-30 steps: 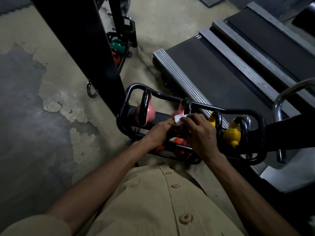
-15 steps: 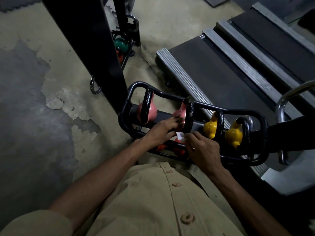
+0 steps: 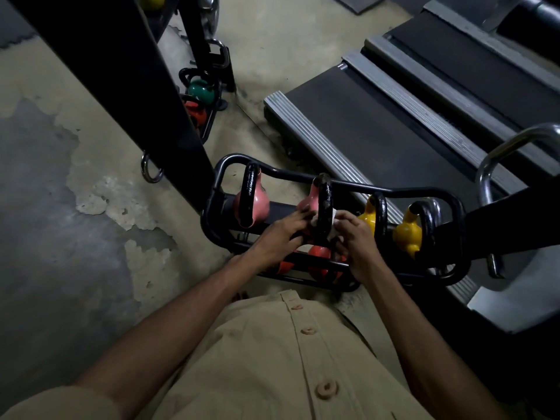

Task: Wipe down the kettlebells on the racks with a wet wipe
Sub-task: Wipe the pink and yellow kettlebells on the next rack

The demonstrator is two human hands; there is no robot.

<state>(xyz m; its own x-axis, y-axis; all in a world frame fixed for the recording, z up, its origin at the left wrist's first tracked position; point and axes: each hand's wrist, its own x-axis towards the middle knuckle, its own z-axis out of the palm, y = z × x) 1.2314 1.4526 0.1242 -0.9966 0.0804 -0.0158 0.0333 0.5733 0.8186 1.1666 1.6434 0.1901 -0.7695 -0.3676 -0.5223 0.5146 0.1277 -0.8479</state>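
A black tubular rack (image 3: 281, 172) holds two pink kettlebells and two yellow ones on its top tier, with red ones (image 3: 320, 253) below. My right hand (image 3: 355, 237) pinches a white wet wipe (image 3: 333, 223) against the black handle of the second pink kettlebell (image 3: 309, 201). My left hand (image 3: 280, 233) rests on that kettlebell's left side, fingers stretched toward the handle. The first pink kettlebell (image 3: 257, 204) hangs to the left. The yellow kettlebells (image 3: 407, 233) hang to the right of my hands.
A thick black post (image 3: 121, 74) rises at the left of the rack. Behind it stands another rack with a green kettlebell (image 3: 200, 90) and a red one. Treadmill decks (image 3: 394, 122) lie right and behind. A chrome rail (image 3: 500, 159) curves at far right.
My right hand rose with the wipe from below the handle's base to the handle's right side. My left hand stayed on the second pink kettlebell.
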